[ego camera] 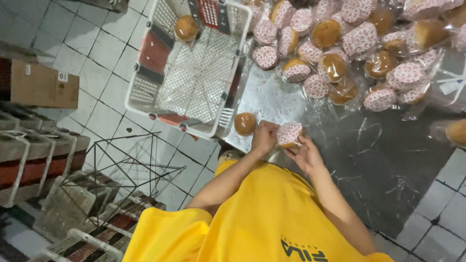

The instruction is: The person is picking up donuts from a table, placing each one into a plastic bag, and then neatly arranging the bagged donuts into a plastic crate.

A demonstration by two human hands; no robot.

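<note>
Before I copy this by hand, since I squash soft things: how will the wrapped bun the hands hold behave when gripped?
The wrapped bun, between left hand and right hand, looks soft and light, so it probably dents. Its clear film looks floppy and maybe slippery. Round like the bare bun, it may roll.

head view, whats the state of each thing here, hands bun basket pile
left hand: gripping the wrapped bun
right hand: fingers on the same bun's wrapper
wrapped bun: held between both hands, patterned paper base showing
bare bun: loose on the metal table
white basket: nearly empty, one packed bun inside
bagged buns: piled on the table
</note>
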